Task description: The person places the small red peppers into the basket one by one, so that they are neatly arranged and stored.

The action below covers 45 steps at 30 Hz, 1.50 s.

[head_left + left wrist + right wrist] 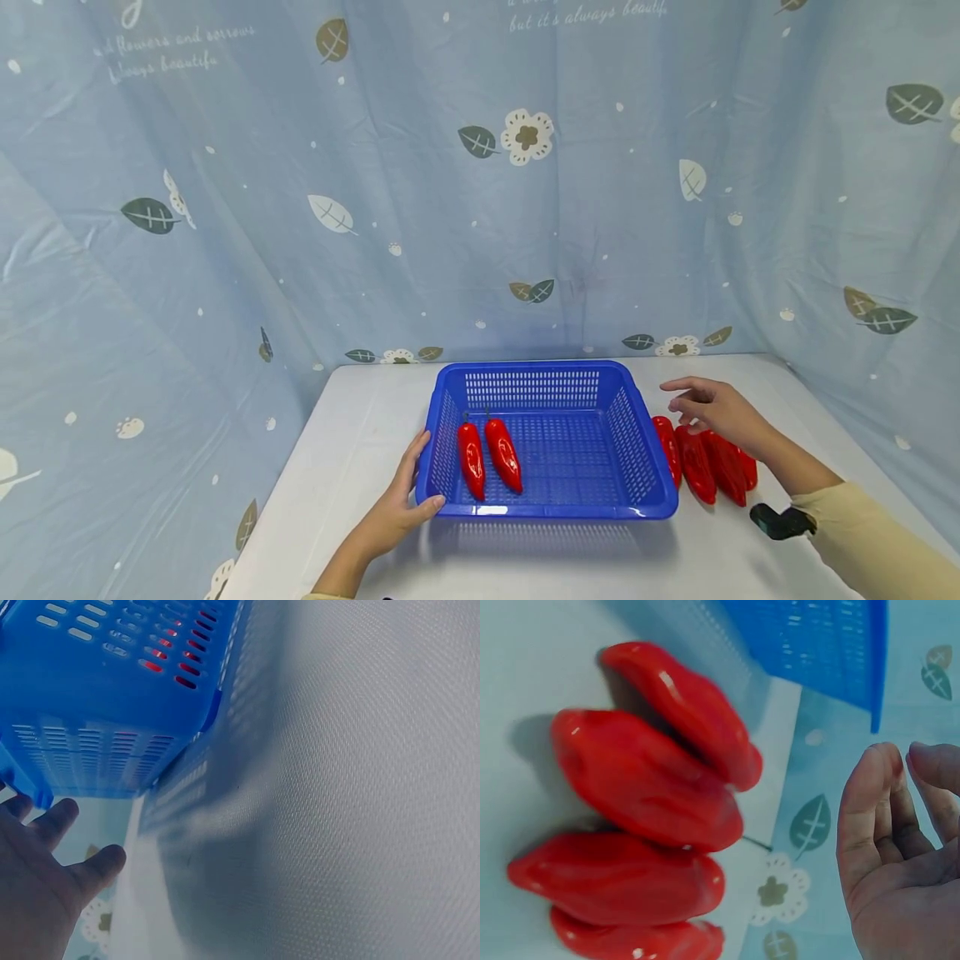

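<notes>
A blue plastic basket (551,510) with slotted walls sits on the white table. Inside, at its left, lie two glossy red peppers, one (471,461) beside the other (503,455). My left hand (392,510) rests on the basket's left front corner, thumb at the front rim and fingers along the left side; in the left wrist view the fingers (94,874) are spread. Several more red peppers lie in a row right of the basket, including one (649,780) in the right wrist view. Over them hovers my right hand (723,410), fingers loosely bent, holding nothing.
A blue patterned curtain (420,275) hangs behind the table and along both sides. The white tabletop (337,450) extends around the basket. A black strap-like object (782,522) sits at the right sleeve's cuff.
</notes>
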Each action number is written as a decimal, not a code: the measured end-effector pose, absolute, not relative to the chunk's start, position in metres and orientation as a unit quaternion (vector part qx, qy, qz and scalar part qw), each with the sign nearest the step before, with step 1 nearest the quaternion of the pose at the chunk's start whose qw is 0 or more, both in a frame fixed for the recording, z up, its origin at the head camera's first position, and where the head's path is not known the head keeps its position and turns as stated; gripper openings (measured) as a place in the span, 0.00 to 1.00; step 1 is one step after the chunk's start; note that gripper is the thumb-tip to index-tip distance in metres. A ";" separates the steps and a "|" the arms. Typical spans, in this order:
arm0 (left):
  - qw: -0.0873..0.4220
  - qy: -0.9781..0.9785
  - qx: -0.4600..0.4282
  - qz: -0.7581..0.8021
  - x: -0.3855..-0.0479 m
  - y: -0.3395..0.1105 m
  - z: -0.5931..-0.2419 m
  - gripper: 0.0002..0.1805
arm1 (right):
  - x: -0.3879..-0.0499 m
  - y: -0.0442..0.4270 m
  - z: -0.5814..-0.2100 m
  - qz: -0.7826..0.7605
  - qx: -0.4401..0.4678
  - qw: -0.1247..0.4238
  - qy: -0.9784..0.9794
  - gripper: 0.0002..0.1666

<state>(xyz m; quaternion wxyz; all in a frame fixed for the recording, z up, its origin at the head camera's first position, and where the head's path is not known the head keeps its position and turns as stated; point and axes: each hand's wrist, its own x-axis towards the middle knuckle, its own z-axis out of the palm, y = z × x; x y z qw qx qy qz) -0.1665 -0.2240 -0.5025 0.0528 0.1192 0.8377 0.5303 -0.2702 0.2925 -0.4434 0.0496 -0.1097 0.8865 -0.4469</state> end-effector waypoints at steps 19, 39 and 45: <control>0.039 0.842 0.135 0.521 -0.166 -0.225 -0.504 0.51 | -0.259 0.330 -0.472 -0.425 -0.057 0.041 0.902 0.28; 0.029 0.841 0.137 0.523 -0.167 -0.224 -0.507 0.51 | -0.254 0.366 -0.494 -0.405 -0.011 0.034 0.914 0.33; 0.034 0.838 0.135 0.528 -0.167 -0.224 -0.507 0.51 | -0.253 0.375 -0.498 -0.388 0.008 0.024 0.921 0.34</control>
